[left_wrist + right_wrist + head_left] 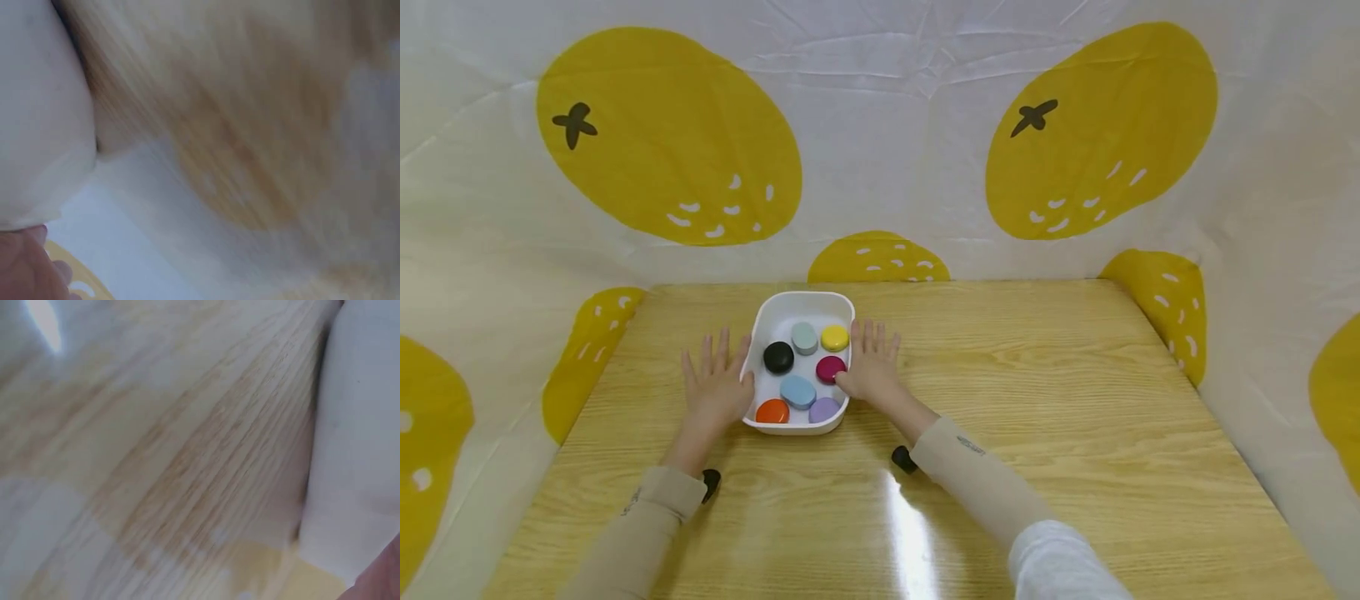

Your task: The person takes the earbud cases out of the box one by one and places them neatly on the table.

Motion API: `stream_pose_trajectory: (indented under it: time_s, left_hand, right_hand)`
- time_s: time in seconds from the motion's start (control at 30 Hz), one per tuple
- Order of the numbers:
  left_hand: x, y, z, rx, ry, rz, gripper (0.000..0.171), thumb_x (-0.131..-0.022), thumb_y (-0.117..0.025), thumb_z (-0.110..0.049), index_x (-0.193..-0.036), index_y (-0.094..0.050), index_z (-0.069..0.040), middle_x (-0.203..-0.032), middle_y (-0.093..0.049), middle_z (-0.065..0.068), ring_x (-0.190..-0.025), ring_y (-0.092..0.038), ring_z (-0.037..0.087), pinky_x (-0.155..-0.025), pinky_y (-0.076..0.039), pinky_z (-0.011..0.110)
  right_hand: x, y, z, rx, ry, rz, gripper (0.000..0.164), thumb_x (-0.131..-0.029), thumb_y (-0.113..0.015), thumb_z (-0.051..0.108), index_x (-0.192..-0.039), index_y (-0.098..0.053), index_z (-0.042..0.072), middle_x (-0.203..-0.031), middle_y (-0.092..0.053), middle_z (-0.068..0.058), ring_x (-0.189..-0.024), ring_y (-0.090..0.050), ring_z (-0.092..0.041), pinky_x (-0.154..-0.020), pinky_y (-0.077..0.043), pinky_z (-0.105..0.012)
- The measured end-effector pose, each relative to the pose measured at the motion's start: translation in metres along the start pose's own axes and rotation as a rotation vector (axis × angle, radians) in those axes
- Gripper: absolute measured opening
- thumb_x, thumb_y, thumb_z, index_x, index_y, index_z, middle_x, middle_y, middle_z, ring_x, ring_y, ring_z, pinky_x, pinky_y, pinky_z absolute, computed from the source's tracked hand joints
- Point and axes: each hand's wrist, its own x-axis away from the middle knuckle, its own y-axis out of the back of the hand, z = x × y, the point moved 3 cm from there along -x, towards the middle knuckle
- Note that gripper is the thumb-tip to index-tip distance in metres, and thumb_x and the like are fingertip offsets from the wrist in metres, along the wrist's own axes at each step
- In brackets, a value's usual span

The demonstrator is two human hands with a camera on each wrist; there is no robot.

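Observation:
A white plastic tray sits on the wooden table, holding several smooth, pebble-like pieces. Among them are a black piece, a grey-green piece, a yellow piece, a dark pink piece, a light blue piece, an orange piece and a lilac piece. Along the tray's left side lies my left hand, fingers spread and straight. My right hand is at the right side, fingers extended, its thumb over the rim near the dark pink piece. Both wrist views show only part of each hand.
The wooden table extends well to the right of the tray. A white cloth with yellow fruit prints hangs behind and at both sides. Small black objects show at each wrist.

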Motion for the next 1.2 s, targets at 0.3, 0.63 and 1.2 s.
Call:
stream_pose_trajectory:
  time_s: [0.3, 0.63, 1.2]
  left_hand:
    - [0.028, -0.008, -0.015, 0.054, 0.050, 0.000, 0.057, -0.095, -0.030, -0.029, -0.148, -0.012, -0.013, -0.151, 0.006, 0.021, -0.135, 0.017, 0.039, -0.099, 0.024, 0.056]
    - [0.057, -0.012, -0.030, 0.073, 0.061, -0.026, 0.058, -0.095, -0.034, -0.028, -0.148, -0.014, -0.014, -0.151, 0.001, 0.022, -0.136, 0.015, 0.039, -0.101, 0.020, 0.059]
    - [0.090, -0.019, -0.040, 0.083, 0.066, -0.088, 0.057, -0.093, -0.037, -0.027, -0.146, -0.020, -0.013, -0.151, -0.004, 0.021, -0.138, 0.011, 0.036, -0.102, 0.018, 0.059]
  right_hand:
    - [0.022, -0.001, -0.008, 0.080, 0.015, -0.002, 0.089, -0.083, -0.047, 0.046, -0.147, 0.004, 0.010, -0.153, 0.002, -0.016, -0.139, 0.006, -0.034, -0.108, 0.006, -0.056]
    - [0.053, -0.003, -0.017, 0.046, 0.037, -0.023, 0.089, -0.082, -0.050, 0.043, -0.148, 0.000, 0.010, -0.153, -0.002, -0.016, -0.139, 0.002, -0.035, -0.108, 0.006, -0.056]
    - [0.086, -0.011, -0.022, 0.033, 0.066, -0.077, 0.089, -0.081, -0.053, 0.042, -0.148, -0.004, 0.009, -0.152, -0.007, -0.018, -0.138, -0.002, -0.038, -0.107, 0.002, -0.059]
